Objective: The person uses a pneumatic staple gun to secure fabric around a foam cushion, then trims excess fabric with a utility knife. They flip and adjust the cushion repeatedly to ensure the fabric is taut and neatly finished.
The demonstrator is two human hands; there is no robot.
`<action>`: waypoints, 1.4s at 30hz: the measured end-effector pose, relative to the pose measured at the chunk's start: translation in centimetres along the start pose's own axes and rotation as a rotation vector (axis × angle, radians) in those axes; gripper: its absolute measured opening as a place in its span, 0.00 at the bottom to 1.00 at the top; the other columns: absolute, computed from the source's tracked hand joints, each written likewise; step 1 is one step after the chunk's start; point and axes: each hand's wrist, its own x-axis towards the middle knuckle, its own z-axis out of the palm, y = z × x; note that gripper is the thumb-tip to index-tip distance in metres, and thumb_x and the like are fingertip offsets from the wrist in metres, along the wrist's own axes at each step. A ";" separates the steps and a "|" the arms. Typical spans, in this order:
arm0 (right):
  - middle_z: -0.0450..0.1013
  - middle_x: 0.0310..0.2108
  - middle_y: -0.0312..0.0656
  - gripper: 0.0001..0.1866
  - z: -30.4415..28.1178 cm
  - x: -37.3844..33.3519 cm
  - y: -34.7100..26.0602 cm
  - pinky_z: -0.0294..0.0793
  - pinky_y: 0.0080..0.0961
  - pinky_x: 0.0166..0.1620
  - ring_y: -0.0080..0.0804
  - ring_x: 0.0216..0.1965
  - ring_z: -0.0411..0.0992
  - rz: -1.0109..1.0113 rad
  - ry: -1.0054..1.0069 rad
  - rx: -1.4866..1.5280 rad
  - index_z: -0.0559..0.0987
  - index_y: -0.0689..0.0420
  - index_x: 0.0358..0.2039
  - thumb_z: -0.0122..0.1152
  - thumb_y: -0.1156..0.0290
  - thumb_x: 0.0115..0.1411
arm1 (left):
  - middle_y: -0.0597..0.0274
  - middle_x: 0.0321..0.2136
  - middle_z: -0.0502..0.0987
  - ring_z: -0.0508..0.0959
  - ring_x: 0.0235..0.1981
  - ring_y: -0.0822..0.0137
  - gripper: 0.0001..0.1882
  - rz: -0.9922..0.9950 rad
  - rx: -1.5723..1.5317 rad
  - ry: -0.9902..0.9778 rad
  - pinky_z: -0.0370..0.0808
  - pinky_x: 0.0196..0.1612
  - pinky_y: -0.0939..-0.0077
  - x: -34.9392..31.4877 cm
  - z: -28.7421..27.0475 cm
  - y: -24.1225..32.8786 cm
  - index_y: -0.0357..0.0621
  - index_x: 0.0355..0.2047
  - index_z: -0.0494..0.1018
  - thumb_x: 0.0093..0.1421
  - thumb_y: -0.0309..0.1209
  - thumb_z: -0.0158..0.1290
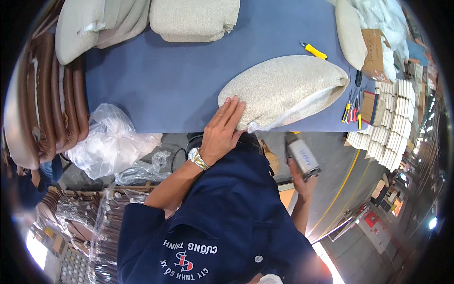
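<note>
- In the head view, your left hand (221, 131) lay on the left end of the beige cushion (279, 85), fingers extended and close together, clamped on nothing, seemingly to steady it.
- That cushion sat at the near edge of the blue table (156, 85), its white-lined opening (302, 106) facing you, probably for easy access.
- Your right hand (301, 182) had its fingers closed around a boxy grey tool (304, 155), beyond the edge, apparently clear of the fabric.
- Yellow-handled cutters (315, 51) lay just beyond the cushion, presumably within reach.
</note>
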 end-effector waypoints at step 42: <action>0.77 0.40 0.52 0.29 -0.2 35.5 11.7 0.71 0.38 0.51 0.45 0.44 0.75 -0.035 0.396 0.335 0.79 0.65 0.43 0.46 0.47 0.72 | 0.63 0.30 0.77 0.75 0.33 0.71 0.28 -0.366 -0.277 0.936 0.73 0.39 0.74 4.9 6.2 -5.2 0.34 0.38 0.77 0.61 0.52 0.64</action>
